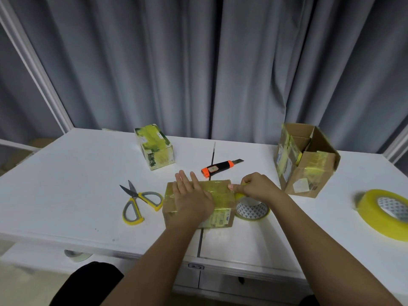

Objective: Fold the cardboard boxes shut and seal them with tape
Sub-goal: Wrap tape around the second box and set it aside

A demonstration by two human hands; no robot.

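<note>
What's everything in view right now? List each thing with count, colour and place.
small box: 1, brown, yellow-taped, table centre
tape roll: 1, yellow, right of small box
second tape roll: 1, yellow, far right
open box: 1, brown, back right
printed box: 1, white-green, back left
scissors: 1, yellow-grey, left
utility knife: 1, orange-black, behind small box
table: 1, white
left hand: flat on small box
right hand: pinching tape

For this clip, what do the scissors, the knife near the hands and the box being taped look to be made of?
Scissors: dark metal blades, yellow and grey handles that look like plastic or rubber.
Utility knife: black and orange body, probably plastic, with a grey metal blade tip.
Box under the left hand: brown matte cardboard, covered with glossy yellowish tape.
</note>
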